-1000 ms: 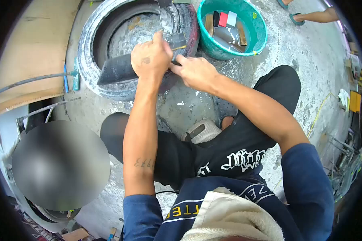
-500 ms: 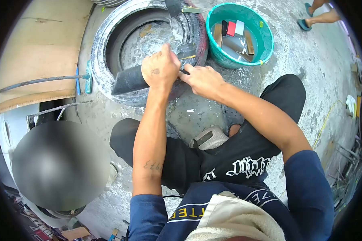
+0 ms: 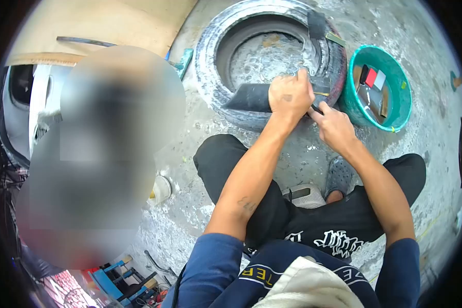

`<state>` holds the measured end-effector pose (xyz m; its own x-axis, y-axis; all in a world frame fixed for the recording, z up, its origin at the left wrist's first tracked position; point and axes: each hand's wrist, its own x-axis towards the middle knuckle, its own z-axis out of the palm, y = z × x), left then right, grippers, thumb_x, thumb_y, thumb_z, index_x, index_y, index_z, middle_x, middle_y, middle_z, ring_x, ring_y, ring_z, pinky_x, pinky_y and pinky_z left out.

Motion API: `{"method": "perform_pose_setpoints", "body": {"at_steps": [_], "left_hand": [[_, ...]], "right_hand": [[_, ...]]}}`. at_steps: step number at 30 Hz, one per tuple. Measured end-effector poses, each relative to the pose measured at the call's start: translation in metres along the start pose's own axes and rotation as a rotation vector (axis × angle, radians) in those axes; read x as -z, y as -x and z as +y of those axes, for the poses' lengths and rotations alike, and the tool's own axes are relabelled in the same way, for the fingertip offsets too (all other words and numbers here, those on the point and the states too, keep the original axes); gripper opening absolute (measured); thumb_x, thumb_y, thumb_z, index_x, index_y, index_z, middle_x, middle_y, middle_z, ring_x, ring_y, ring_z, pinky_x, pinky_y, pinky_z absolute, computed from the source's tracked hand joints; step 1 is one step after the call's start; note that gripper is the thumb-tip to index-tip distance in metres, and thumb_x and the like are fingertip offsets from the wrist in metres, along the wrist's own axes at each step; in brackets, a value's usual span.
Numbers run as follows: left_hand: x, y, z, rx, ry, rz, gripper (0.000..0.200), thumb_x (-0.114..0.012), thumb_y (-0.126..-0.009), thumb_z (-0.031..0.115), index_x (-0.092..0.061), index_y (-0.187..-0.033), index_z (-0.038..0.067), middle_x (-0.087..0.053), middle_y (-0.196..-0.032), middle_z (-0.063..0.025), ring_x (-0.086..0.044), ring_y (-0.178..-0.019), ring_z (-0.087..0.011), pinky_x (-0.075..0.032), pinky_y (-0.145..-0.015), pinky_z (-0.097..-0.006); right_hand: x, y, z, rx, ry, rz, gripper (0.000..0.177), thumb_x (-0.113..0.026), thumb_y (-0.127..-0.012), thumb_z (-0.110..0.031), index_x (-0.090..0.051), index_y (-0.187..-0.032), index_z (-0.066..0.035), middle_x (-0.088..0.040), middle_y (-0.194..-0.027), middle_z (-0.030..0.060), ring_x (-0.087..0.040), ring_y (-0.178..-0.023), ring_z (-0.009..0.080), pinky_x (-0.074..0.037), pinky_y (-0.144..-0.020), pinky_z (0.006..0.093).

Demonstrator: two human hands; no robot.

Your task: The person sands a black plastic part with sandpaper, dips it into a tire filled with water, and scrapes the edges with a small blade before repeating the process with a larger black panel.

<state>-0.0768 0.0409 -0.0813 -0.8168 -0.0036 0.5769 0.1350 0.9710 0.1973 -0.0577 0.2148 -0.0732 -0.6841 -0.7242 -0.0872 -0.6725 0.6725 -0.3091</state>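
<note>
A wide, dark blade-like piece (image 3: 249, 97) with a slanted end lies across the near side of a wet, grey-smeared tyre (image 3: 206, 64). My left hand (image 3: 291, 95) is closed over its middle, thumb raised. My right hand (image 3: 336, 127) grips the narrow black end to the right, close beside my left. Just beyond my hands, a dark flat block (image 3: 321, 83) with a tan edge rests on the tyre. Another dark flat strip (image 3: 316, 24) lies on the tyre's far right side. How my left fingers wrap underneath is hidden.
Right of the tyre stands a green bucket (image 3: 406, 97) of murky water, holding a red block (image 3: 371, 77), a white block (image 3: 379, 80) and brown strips. A blurred shape (image 3: 102, 154) covers the left. A tan board (image 3: 113, 20) lies at upper left.
The view has swung left, so tyre, bucket and hands appear further right. Both hands keep their hold on the dark piece. The blurred shape at left covers more of the view.
</note>
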Motion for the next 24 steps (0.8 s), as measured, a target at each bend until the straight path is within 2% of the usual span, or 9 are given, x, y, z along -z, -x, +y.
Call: {"method": "perform_pose_setpoints", "body": {"at_steps": [5,8,10,13,15,19,22,23,24], "left_hand": [[0.008,0.007,-0.003,0.009,0.027,-0.031,0.013,-0.071,-0.079,0.017,-0.065,-0.089,0.010,-0.067,-0.061,-0.0112,-0.066,-0.054,-0.0295,-0.050,-0.061,-0.0425],[0.000,0.005,0.010,-0.041,0.044,0.065,0.014,-0.071,-0.078,0.016,-0.064,-0.089,0.010,-0.066,-0.060,-0.0108,-0.066,-0.054,-0.0295,-0.051,-0.060,-0.0420],[-0.003,-0.003,0.006,-0.057,0.054,-0.030,0.014,-0.071,-0.078,0.015,-0.064,-0.089,0.009,-0.065,-0.059,-0.0103,-0.066,-0.054,-0.0290,-0.051,-0.060,-0.0404],[0.006,0.006,0.003,-0.047,0.021,0.013,0.013,-0.071,-0.078,0.015,-0.064,-0.088,0.009,-0.066,-0.059,-0.0104,-0.066,-0.054,-0.0287,-0.051,-0.061,-0.0404],[0.003,0.009,0.001,-0.040,0.032,0.029,0.012,-0.070,-0.079,0.015,-0.065,-0.088,0.009,-0.066,-0.060,-0.0111,-0.066,-0.054,-0.0292,-0.052,-0.060,-0.0423],[-0.005,0.000,-0.007,0.014,0.051,-0.075,0.015,-0.070,-0.079,0.018,-0.064,-0.090,0.010,-0.067,-0.063,-0.0115,-0.066,-0.056,-0.0310,-0.051,-0.060,-0.0448],[0.001,0.015,-0.008,-0.012,0.009,-0.077,0.024,-0.071,-0.079,0.021,-0.066,-0.100,0.011,-0.069,-0.071,-0.0111,-0.067,-0.061,-0.0332,-0.050,-0.060,-0.0478],[-0.014,0.019,-0.018,-0.120,0.073,0.029,0.021,-0.071,-0.081,0.022,-0.067,-0.098,0.011,-0.067,-0.067,-0.0114,-0.065,-0.056,-0.0319,-0.049,-0.053,-0.0465],[-0.028,0.019,-0.021,-0.038,0.109,-0.073,0.023,-0.070,-0.083,0.025,-0.066,-0.100,0.010,-0.069,-0.071,-0.0142,-0.067,-0.059,-0.0338,-0.051,-0.056,-0.0493]], "right_hand": [[0.001,0.006,-0.004,0.043,-0.019,0.056,0.055,-0.059,-0.083,-0.002,-0.061,-0.137,-0.011,-0.059,-0.111,0.0136,-0.069,-0.098,0.0330,-0.058,-0.078,0.0482],[-0.006,0.002,0.006,0.059,0.035,0.022,0.056,-0.060,-0.081,-0.002,-0.060,-0.137,-0.010,-0.059,-0.110,0.0135,-0.069,-0.097,0.0337,-0.058,-0.079,0.0476],[-0.003,0.004,0.005,0.041,0.047,0.038,0.056,-0.060,-0.080,-0.002,-0.061,-0.136,-0.009,-0.059,-0.109,0.0136,-0.069,-0.096,0.0336,-0.058,-0.078,0.0476],[-0.002,0.009,0.000,0.102,0.007,0.092,0.056,-0.060,-0.080,-0.002,-0.061,-0.135,-0.009,-0.059,-0.107,0.0137,-0.069,-0.095,0.0336,-0.058,-0.078,0.0476],[0.001,0.013,0.003,0.033,0.026,0.015,0.057,-0.059,-0.080,-0.002,-0.061,-0.137,-0.010,-0.059,-0.107,0.0137,-0.069,-0.095,0.0336,-0.058,-0.078,0.0479],[-0.001,0.006,0.003,0.081,0.029,0.098,0.056,-0.059,-0.082,-0.002,-0.061,-0.137,-0.010,-0.059,-0.105,0.0125,-0.070,-0.091,0.0324,-0.058,-0.073,0.0479],[-0.002,0.014,0.004,0.109,0.065,0.060,0.043,-0.056,-0.090,-0.011,-0.064,-0.133,-0.012,-0.062,-0.106,0.0123,-0.070,-0.089,0.0288,-0.059,-0.065,0.0433],[-0.025,0.006,0.017,0.242,0.040,0.239,0.034,-0.056,-0.091,-0.014,-0.067,-0.123,-0.012,-0.063,-0.107,0.0117,-0.070,-0.083,0.0302,-0.060,-0.065,0.0432],[-0.007,-0.003,0.005,0.129,0.073,-0.007,0.040,-0.063,-0.084,-0.013,-0.068,-0.123,-0.012,-0.064,-0.106,0.0104,-0.069,-0.097,0.0281,-0.060,-0.069,0.0432]]}}
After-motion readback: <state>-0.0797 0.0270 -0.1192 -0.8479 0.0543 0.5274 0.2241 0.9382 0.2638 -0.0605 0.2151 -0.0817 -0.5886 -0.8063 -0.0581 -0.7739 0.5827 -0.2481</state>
